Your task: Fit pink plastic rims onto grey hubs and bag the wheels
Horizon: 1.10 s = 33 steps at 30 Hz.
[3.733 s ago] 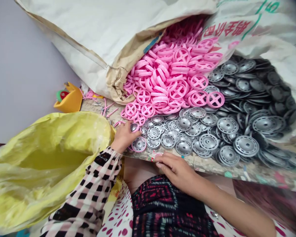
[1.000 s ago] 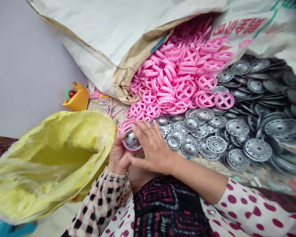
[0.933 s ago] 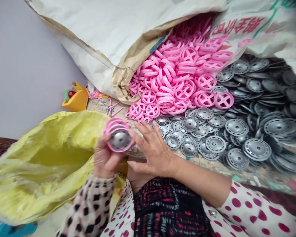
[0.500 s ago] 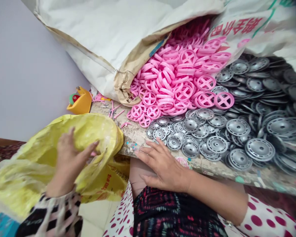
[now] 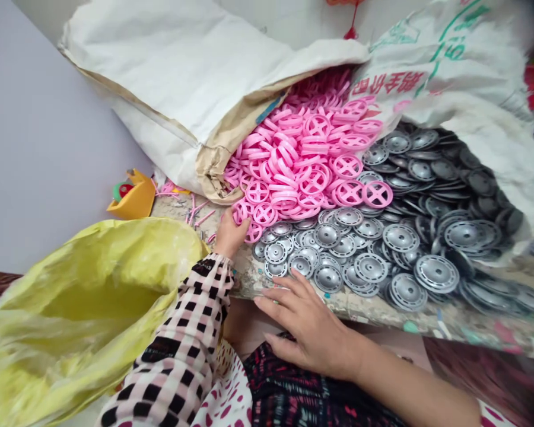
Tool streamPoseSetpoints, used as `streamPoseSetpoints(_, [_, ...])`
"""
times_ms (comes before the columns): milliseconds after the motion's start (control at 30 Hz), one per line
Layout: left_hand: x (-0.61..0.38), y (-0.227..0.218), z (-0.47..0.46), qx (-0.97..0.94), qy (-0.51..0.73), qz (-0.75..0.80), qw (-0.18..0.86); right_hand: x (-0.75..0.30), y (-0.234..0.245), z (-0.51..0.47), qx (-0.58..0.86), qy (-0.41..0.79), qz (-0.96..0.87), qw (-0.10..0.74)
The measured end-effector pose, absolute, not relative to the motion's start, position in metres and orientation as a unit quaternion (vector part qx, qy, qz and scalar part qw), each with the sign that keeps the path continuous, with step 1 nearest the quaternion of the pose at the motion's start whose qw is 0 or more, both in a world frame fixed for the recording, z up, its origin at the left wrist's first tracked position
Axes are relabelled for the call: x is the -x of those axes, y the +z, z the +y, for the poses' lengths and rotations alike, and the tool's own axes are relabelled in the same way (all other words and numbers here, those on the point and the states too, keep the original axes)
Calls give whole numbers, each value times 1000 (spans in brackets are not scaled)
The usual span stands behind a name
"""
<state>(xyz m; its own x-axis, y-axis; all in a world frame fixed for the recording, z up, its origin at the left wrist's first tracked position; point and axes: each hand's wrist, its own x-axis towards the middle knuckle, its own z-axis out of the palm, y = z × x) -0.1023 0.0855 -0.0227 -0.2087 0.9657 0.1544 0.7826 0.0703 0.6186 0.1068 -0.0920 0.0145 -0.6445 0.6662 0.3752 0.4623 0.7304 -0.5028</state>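
Observation:
My left hand [image 5: 229, 236] reaches over the table's edge to the near corner of a heap of pink spoked wheels [image 5: 302, 154]. Its fingers are curled onto one pink wheel [image 5: 251, 231] there. My right hand [image 5: 309, 323] lies flat on the table's front edge [image 5: 374, 307] with its fingers spread and nothing in it, just short of a spread of grey round discs [image 5: 369, 249]. A large yellow plastic bag [image 5: 93, 284] gapes open at my left, beside my checked sleeve.
The pink wheels spill from a big white sack [image 5: 196, 77] lying on the table. The grey discs spill from a second printed sack [image 5: 463, 89] at the right. A small yellow plastic piece [image 5: 133, 198] and loose pink scraps lie at the back left by the wall.
My left hand carried a pink wheel with a grey disc in it into the yellow bag, came out without it and reached back to the pink heap. My right hand drew back to the table edge.

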Motion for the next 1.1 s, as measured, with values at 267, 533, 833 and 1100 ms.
streamPoseSetpoints(267, [93,-42,65,-639,325,685,131,-109,3,-89,328,160,-890,275])
streamPoseSetpoints(533, [91,-38,67,-655,338,667,111,-114,-25,-76,384,59,-895,219])
streamPoseSetpoints(833, [72,2,7,-813,288,506,-4,-126,-4,-67,471,238,-754,390])
streamPoseSetpoints(1100, [44,8,-52,-864,278,392,153,-139,-7,-60,502,532,-464,499])
